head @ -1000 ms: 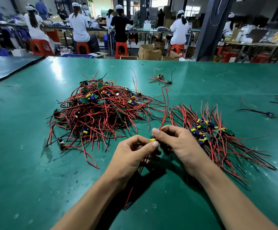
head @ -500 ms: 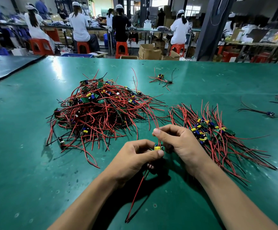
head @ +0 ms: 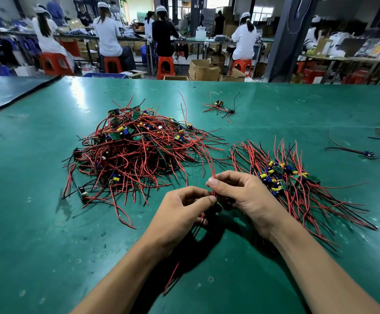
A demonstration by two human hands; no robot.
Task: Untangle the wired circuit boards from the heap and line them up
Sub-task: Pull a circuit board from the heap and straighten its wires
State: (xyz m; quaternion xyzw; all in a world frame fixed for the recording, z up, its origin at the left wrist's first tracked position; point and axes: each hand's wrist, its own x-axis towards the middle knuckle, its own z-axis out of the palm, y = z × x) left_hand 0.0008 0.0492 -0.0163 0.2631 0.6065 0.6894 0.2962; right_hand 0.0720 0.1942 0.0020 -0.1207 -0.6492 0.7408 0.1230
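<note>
1. The step in hand, by my judgement: straightening one freed unit's red wires point(head: 210, 164), near centre; its board is hidden between the hands.
2. The right hand point(head: 245, 198) pinches the wires between thumb and forefinger; the left hand point(head: 182, 216) pinches them just below with curled fingers.
3. The next move likely calls for laying the unit parallel on the row point(head: 286, 177) at right, well away from the heap point(head: 136, 155) at left.

Only one camera here, wide-angle, worn on the worker's head. It points forward and down, close over the green table point(head: 37, 234), with the wire heap point(head: 139, 155) sitting mid-frame.

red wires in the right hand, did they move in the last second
Yes, the red wires slid toward the person: tips earlier near the small far bundle now stop well short of it.
</note>
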